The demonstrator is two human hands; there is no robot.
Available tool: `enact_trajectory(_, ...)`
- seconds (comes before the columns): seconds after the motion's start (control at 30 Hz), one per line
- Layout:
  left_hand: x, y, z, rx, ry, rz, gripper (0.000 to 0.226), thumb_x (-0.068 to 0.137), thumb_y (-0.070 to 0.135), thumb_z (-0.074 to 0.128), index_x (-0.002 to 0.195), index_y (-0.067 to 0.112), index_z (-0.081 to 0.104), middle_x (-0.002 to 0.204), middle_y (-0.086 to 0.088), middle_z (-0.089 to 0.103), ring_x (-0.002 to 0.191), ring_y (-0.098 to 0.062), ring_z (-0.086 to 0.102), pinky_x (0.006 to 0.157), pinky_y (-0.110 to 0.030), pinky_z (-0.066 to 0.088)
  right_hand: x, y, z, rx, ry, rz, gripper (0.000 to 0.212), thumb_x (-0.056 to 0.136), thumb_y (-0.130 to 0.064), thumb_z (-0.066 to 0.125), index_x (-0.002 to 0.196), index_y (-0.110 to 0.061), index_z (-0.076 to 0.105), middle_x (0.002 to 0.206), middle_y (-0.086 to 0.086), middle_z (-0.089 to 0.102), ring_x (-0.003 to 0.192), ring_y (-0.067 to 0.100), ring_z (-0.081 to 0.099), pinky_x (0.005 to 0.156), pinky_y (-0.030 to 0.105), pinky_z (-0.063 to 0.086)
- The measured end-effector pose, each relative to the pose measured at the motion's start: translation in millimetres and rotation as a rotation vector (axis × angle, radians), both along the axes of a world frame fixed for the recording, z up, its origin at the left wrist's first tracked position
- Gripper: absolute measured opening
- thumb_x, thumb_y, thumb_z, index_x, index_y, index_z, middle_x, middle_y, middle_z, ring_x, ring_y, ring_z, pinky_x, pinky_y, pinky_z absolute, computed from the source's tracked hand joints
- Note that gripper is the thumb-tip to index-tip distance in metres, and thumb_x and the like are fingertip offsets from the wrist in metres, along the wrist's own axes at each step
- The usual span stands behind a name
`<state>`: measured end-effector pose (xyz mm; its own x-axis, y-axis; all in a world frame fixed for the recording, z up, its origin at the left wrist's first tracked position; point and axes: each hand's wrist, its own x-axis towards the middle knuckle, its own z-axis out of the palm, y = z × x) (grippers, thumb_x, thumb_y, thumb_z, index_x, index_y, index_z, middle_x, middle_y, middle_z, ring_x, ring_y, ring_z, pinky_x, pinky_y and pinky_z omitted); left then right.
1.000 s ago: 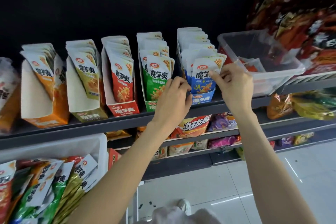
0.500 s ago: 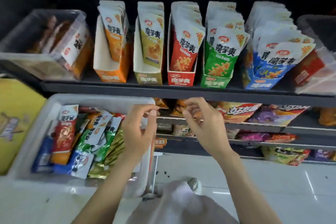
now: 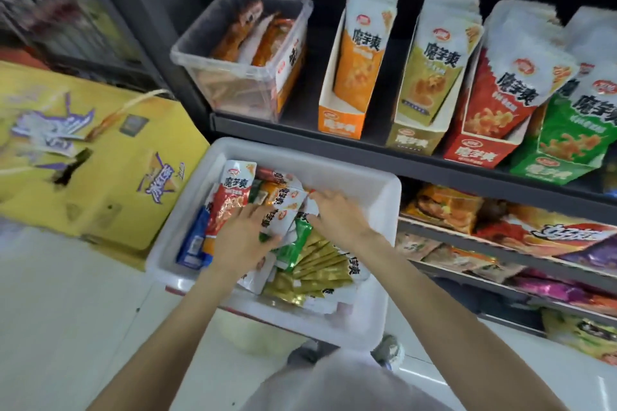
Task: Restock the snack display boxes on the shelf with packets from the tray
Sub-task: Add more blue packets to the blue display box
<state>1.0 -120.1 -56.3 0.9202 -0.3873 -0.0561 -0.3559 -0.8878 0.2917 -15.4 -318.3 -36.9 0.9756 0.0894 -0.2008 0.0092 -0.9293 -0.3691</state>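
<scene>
Here both hands [image 3: 245,237] [image 3: 337,215] cover packets [image 3: 283,207] in the tray [image 3: 380,197]; finger grip unclear.

I see a tray [image 3: 384,220] below the front edge of the shelf [image 3: 367,150], packets [image 3: 314,264] heaped inside it. Both hands lie in the tray on the packets, left hand [image 3: 242,237] beside right hand [image 3: 337,213]. On the shelf, a tub [image 3: 233,77] stands left of four display boxes [image 3: 340,120] in a row. A carton [image 3: 93,157] lies left of the tray. More shelves with bags [image 3: 500,230] sit lower right.
</scene>
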Motion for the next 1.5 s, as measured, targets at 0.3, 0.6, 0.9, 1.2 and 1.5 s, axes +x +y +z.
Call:
enact_trajectory(0.3, 9, 4, -13, 0.037, 0.014, -0.121, 0.049, 0.085, 0.050, 0.062, 0.130, 0.030, 0.056, 0.131, 0.013, 0.053, 0.116, -0.013, 0.050, 0.090, -0.025, 0.045, 30, 27, -29, -0.274, -0.059, 0.289, 0.062, 0.079, 0.012, 0.051, 0.134, -0.017, 0.047, 0.133, 0.004, 0.051, 0.122, 0.027, 0.048, 0.091, 0.039, 0.047)
enact_trajectory(0.6, 8, 6, 3, 0.008, 0.031, -0.126, 0.047, 0.086, 0.056, 0.055, 0.124, 0.029, 0.056, 0.126, 0.007, 0.054, 0.097, -0.012, 0.061, 0.076, -0.024, 0.048, 26, 9, -7, -0.380, -0.212, 0.463, 0.023, 0.087, -0.004, 0.057, 0.102, -0.019, 0.066, 0.101, 0.000, 0.068, 0.099, 0.022, 0.064, 0.074, 0.033, 0.054)
enact_trajectory(0.9, -5, -21, 81, -0.554, -0.065, -0.252, 0.093, 0.070, 0.060, 0.071, 0.145, 0.032, 0.023, 0.152, 0.008, 0.020, 0.140, -0.009, 0.021, 0.110, -0.022, 0.023, -17, -24, 109, 0.635, -0.314, -0.331, 0.004, 0.093, -0.011, 0.058, 0.097, -0.009, 0.057, 0.075, -0.007, 0.064, 0.070, -0.003, 0.062, 0.055, 0.012, 0.048)
enact_trajectory(1.2, -18, -55, 112, -0.788, -0.159, -0.058, 0.022, 0.091, 0.034, 0.060, 0.107, 0.022, 0.067, 0.089, 0.008, 0.071, 0.075, 0.001, 0.063, 0.070, -0.018, 0.052, -41, -44, 142, 1.304, -0.139, -0.527, 0.021, 0.101, -0.017, 0.043, 0.113, -0.014, 0.059, 0.077, 0.010, 0.071, 0.068, 0.022, 0.070, 0.056, 0.023, 0.054)
enact_trajectory(1.5, -20, -88, 121, -0.897, 0.288, -0.040, 0.017, 0.084, 0.028, 0.067, 0.094, 0.039, 0.060, 0.086, 0.019, 0.069, 0.079, 0.003, 0.066, 0.069, -0.018, 0.053, -55, -68, 136, 1.076, -0.211, -0.450, 0.022, 0.085, -0.010, 0.068, 0.100, -0.024, 0.061, 0.096, -0.003, 0.068, 0.078, 0.008, 0.069, 0.060, 0.026, 0.058)
